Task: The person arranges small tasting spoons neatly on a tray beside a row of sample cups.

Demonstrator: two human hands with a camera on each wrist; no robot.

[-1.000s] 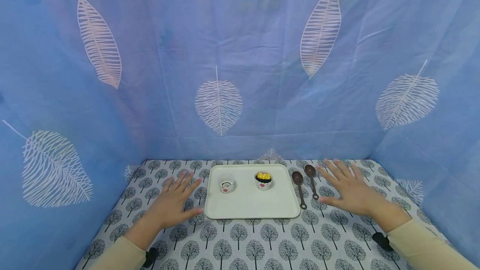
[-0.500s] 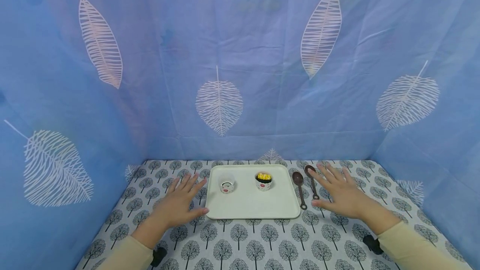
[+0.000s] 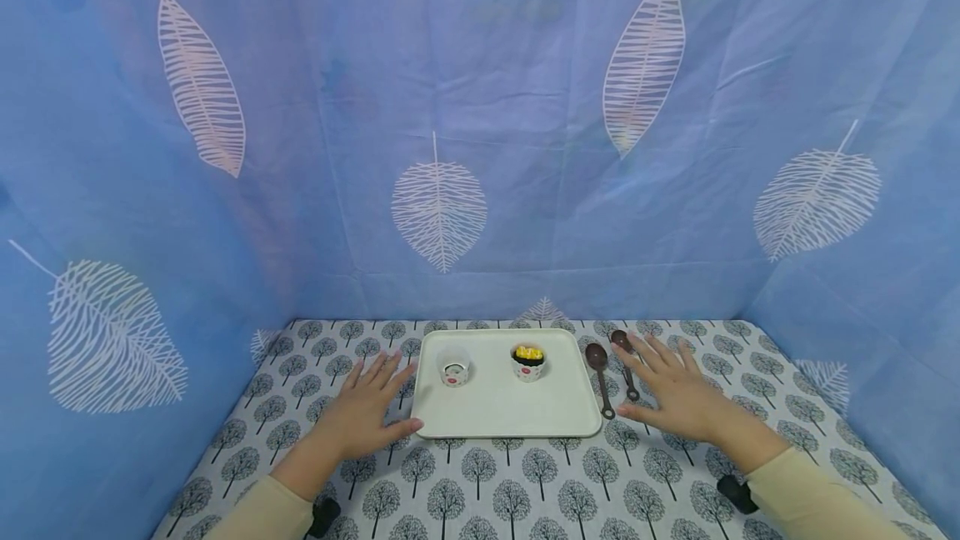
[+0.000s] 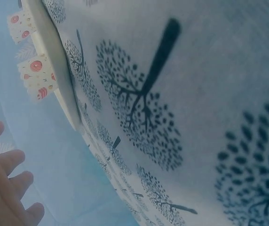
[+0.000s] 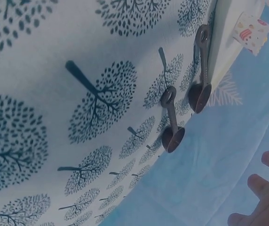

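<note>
A cream tray (image 3: 510, 415) lies on the table with two patterned paper cups on it. The left cup (image 3: 454, 374) shows a pale inside with something dark-rimmed low in it. In the right cup (image 3: 527, 370) sits dark stuff with yellow pieces on top. Two brown measuring spoons lie right of the tray: a nearer spoon (image 3: 597, 358) and a farther spoon (image 3: 622, 340). My left hand (image 3: 367, 419), fingers spread, is by the tray's left edge and holds nothing. Also spread and holding nothing, my right hand (image 3: 675, 394) is beside the spoons, its fingertips partly covering the farther one in the head view.
A white cloth (image 3: 480, 494) printed with dark trees covers the table. Blue curtains (image 3: 517, 215) with white leaf prints stand behind and at both sides. A dark strap piece shows at each wrist.
My right hand has moved left toward the spoons, and my left hand has shifted slightly right toward the tray. The tray, cups and spoons stay in place.
</note>
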